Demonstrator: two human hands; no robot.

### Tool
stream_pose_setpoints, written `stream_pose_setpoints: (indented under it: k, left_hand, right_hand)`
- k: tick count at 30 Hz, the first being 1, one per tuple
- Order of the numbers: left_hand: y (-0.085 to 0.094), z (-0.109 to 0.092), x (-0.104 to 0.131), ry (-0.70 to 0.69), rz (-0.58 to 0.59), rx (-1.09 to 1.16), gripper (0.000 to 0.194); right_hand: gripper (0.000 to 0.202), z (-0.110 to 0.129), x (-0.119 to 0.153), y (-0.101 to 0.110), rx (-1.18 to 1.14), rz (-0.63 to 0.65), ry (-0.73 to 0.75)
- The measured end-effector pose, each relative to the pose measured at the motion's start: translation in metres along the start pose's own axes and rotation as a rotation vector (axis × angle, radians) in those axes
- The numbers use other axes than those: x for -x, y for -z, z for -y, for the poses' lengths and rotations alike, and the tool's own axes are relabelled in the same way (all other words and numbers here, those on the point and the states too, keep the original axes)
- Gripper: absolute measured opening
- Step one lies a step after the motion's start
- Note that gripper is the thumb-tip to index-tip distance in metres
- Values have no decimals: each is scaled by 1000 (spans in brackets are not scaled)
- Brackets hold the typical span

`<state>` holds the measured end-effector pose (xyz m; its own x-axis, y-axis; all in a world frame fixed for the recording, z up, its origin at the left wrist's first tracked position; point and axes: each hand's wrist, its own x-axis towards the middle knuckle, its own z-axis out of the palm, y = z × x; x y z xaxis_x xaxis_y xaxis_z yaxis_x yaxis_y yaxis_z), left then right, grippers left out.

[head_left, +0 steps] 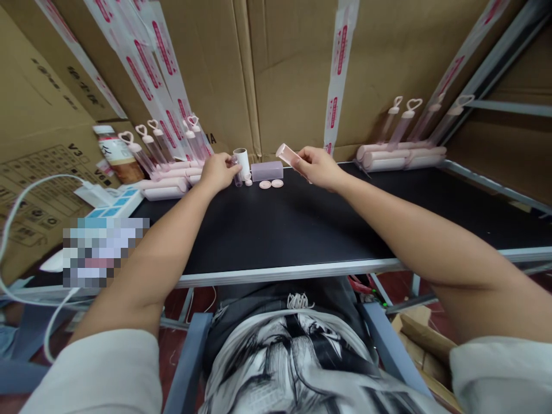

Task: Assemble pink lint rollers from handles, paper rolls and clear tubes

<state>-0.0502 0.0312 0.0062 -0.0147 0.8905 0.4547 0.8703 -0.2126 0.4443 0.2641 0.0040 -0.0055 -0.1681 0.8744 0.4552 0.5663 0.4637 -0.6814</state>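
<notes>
Pink tube (288, 155) is being held tilted above the black tabletop (280, 230) by the fingers of the right hand (319, 167), while a clear tube (238, 179) is being pinched by those of the left hand (219, 171) beside a white cylinder (242, 162).

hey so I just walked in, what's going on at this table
A person is handling small tubes at a black table. Their right hand holds a pink tube tilted above the tabletop, and the left hand has a slim clear tube in its fingers, beside a white cylinder. Between the hands lie a purple translucent piece and two pink discs. Heart-topped wands stand near stacked pink tubes at both sides.
</notes>
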Motion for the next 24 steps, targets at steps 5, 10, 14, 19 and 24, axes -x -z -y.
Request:
stream_pose_setpoints:
  k: [5, 10, 14, 19, 24]
  left_hand:
    - [-6, 0, -2, 36, -2, 4, 23]
    - [8, -12, 4, 42, -64, -67, 41]
    - [18, -40, 18, -104, -182, -68, 37]
    - [-5, -69, 37, -200, 101, 13, 49]
    - [-21, -66, 36, -209, 77, -49, 37]
  right_hand:
    - [8, -4, 0, -7, 55, -2, -19]
    - [7, -8, 0, -11, 190, -7, 35]
    - [8, -15, -3, -19, 333, -2, 145]
    - [19, -12, -2, -34, 372, -26, 271]
    - [28, -8, 0, -38, 305, -123, 305]
